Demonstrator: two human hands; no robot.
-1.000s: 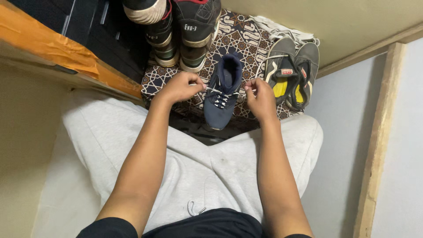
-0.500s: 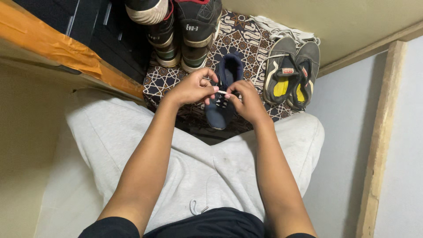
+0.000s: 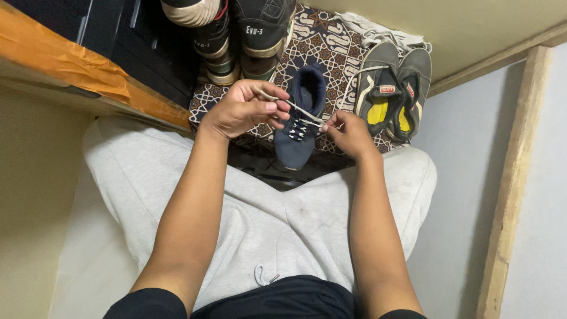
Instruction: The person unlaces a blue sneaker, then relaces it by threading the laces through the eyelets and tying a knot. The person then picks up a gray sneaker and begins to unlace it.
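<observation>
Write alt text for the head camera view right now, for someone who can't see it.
Seen from above, a seated person's left hand and right hand each pinch the white lace of a navy shoe on a patterned cloth. Grey slip-ons lie to the shoe's right, and dark high-tops stand beyond it.

Left hand (image 3: 245,110): forearm extended forward, fingers (image 3: 276,107) curled inward, thumb and forefinger pinched shut. Right hand (image 3: 351,133): forearm extended forward, wrist bent inward, fingertips pinched together. Both forearms bare; hands near each other, not touching.
</observation>
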